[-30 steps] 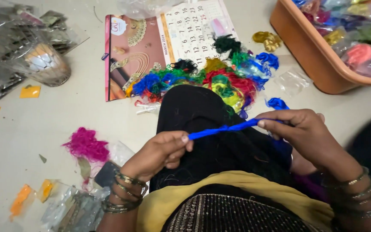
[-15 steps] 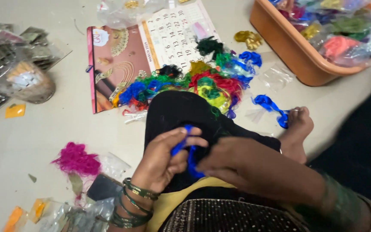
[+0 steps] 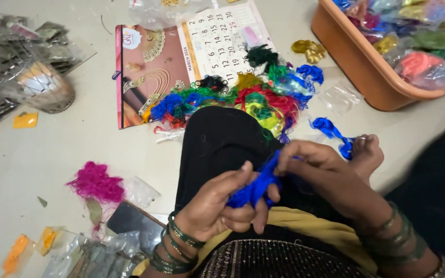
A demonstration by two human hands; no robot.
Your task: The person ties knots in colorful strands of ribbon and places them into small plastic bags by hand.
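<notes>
Together, our left hand and right hand pinch a blue thread bundle over our lap. Far left lie grey plastic packets; an orange tub of clear bagged colours sits far right.

The right hand is motion-blurred, so its finger positions are unclear. Much of the blue thread bundle is hidden inside the left hand and under the right fingers. The orange plastic tub is cut off by the top and right edges. Clear packets at the floor's left side are cut by the left edge, contents indistinct. A dark flat object lies partly covered by plastic bags.
</notes>
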